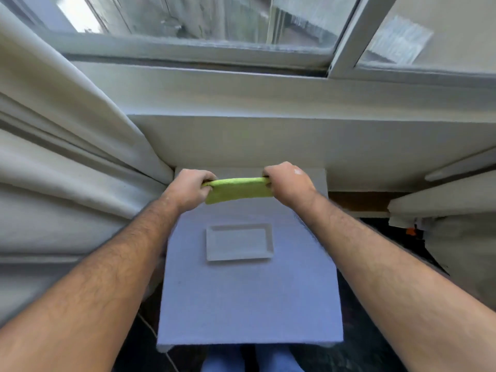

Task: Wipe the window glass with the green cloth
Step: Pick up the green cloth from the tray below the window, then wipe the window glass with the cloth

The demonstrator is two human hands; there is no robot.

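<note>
Both grips are closed on the green cloth (237,189), one at each end, so it hangs stretched in a folded band between them above the far edge of the table (249,304). Far left, a pale curtain (67,162) is bunched to the side, probably drawn back to leave the window free. Next comes the left hand (188,190), fist curled over the cloth's left end with the knuckles up; holding it this way looks like a means of pulling the fold flat into a tidy pad before wiping. Under and between the forearms sits a small white tray (239,242) on the table, empty and well below the cloth, apart from it; it may serve as the cloth's resting place. The right hand (288,185) mirrors the left, clenched on the cloth's right end, keeping the band taut and level.

Above the hands the white sill (268,95) runs across, and over it the window glass (214,20) in its frame, with a second pane (429,33) to the right. The cloth is well apart from the glass, so wiping has not begun. My judgement is that the cloth is being readied, and the next move calls for lifting it to the pane.
</note>
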